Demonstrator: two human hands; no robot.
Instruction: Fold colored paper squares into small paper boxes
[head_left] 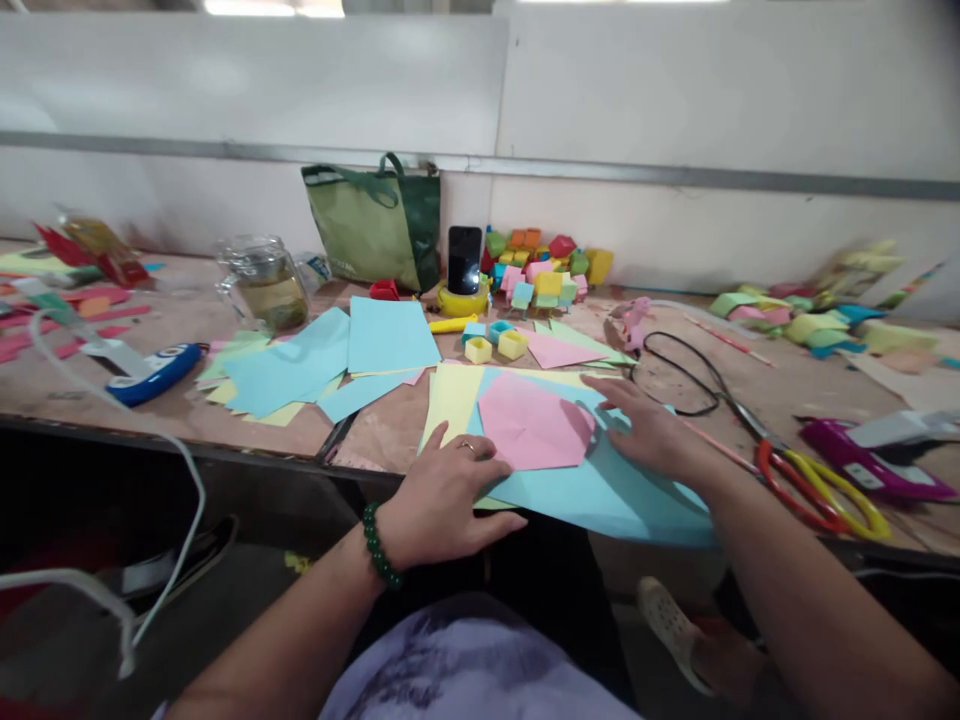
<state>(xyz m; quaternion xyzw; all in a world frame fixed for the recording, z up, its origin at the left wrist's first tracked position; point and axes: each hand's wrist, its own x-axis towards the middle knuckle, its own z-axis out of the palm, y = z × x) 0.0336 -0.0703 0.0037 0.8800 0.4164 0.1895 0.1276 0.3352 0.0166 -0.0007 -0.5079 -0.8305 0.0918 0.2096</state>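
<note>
A folded pink sheet of paper (pixel 534 420) with cut-off corners lies in front of me on a larger blue sheet (pixel 622 495). Beneath these, a pale yellow sheet (pixel 450 395) shows at the left. My left hand (pixel 457 480) rests with fingers spread at the pink paper's lower left edge, holding nothing. On the blue sheet, just right of the pink paper, my right hand (pixel 649 425) lies with its fingers stretched out. The blue sheet's front edge hangs over the table's edge.
Blue sheets (pixel 394 335) are stacked at left, beside a glass jar (pixel 262 285). Behind stand a green bag (pixel 382 225), a phone (pixel 464 258) and several small paper boxes (pixel 547 285). Scissors (pixel 810 480) and a purple device (pixel 874 460) lie at right, a blue device (pixel 156 375) at left.
</note>
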